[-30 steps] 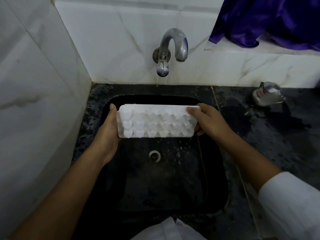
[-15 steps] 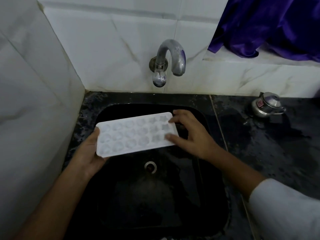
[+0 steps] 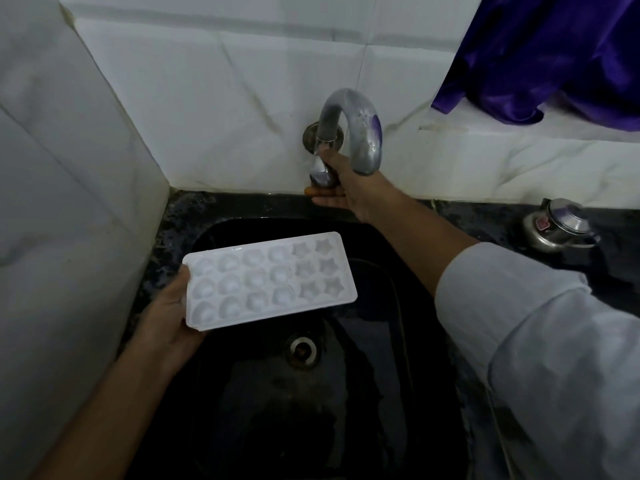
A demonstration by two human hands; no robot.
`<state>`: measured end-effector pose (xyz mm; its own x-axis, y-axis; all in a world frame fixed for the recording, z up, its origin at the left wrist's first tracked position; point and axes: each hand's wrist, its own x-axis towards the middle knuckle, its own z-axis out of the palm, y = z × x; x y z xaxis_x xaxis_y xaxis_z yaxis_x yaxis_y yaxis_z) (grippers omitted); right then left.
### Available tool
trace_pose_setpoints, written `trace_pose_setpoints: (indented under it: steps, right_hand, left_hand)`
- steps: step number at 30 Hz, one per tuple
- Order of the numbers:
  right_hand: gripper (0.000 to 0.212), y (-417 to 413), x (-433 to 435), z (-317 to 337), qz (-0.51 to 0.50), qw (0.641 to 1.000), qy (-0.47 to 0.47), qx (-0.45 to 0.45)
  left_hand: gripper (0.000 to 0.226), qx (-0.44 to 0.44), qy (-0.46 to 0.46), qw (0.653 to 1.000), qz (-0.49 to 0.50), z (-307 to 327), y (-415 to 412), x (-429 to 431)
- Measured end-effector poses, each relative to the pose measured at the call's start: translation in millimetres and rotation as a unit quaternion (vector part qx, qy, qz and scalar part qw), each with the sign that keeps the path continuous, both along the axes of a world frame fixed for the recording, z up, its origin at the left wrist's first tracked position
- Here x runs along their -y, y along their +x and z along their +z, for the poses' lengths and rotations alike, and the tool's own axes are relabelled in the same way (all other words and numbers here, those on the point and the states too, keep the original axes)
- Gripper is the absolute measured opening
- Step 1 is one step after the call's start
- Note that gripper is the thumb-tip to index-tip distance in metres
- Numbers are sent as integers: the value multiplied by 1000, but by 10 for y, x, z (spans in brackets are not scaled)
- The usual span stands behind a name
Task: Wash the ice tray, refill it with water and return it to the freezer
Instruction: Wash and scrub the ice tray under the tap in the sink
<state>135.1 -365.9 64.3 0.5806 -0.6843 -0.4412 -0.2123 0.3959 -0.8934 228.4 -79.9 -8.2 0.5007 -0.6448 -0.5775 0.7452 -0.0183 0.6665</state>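
Right hand (image 3: 349, 188) moved from ice tray (image 3: 270, 280) to tap handle (image 3: 322, 171)

Since half a second earlier, right hand had let go of tray's far end and reached up to the wall tap. Tray was cavity side up, roughly level, held over the left rear part of the black sink (image 3: 415, 341), not touching the basin. Round cavities sat nearer the grip, star cavities at the free end. Cavities looked empty; residue too faint to tell.

Left hand (image 3: 169, 313) alone carried the tray: fingers curled under the near short end, thumb on the rim. Right hand's thumb lay over the handle, fingers wrapped beneath it. No water seen leaving the spout (image 3: 360, 129).

Step judged: opening the tap for the rinse. Tray sat left of and below the spout mouth, so it likely needs sliding right before flow starts. Advise a small turn for a gentle stream, since a one-ended grip could tip under hard flow. Tilt towards drain (image 3: 302, 348) to shed rinse water.

Steel kettle (image 3: 557, 226) stood on the counter, right. Purple cloth (image 3: 554, 46) hung above it.
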Motion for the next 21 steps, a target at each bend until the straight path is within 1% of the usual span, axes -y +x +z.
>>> trace_pose_setpoints:
  steps: [3,5,7,10,12,14,18,20,21]
  right_hand:
    - [47,24,2,16,8,998,-49,-31]
    - [48,21,-18,33,12,997,-70,-37]
    - [40,-13,-18,32,15,996,-75,-35]
    - [24,-117,-36,43,17,998,-53,-36]
    - [25,-251,-146,60,17,997,-39,-69]
    - [25,-493,-353,32,27,993,-52,-102]
    - [27,-1013,-746,-265,65,993,-23,-101]
    - [22,-1171,-830,-428,52,994,-21,-99]
    - [18,-1232,-856,-470,43,995,-21,-92]
  left_hand:
    - [52,-16,-1,1000,6,-63,16,2]
    - [51,-25,-3,1000,4,-110,12,-3]
    - [52,-28,1,1000,2,-150,9,-15]
    - [53,-23,8,1000,-1,-164,7,-32]
    - [54,-24,11,1000,5,-180,6,-61]
    - [53,-26,16,999,11,-217,4,-110]
    - [56,-36,-8,999,3,-218,-63,-137]
    - [47,-26,-14,999,-14,-226,-113,-133]
    - [57,-33,-36,998,-29,-216,-137,-134]
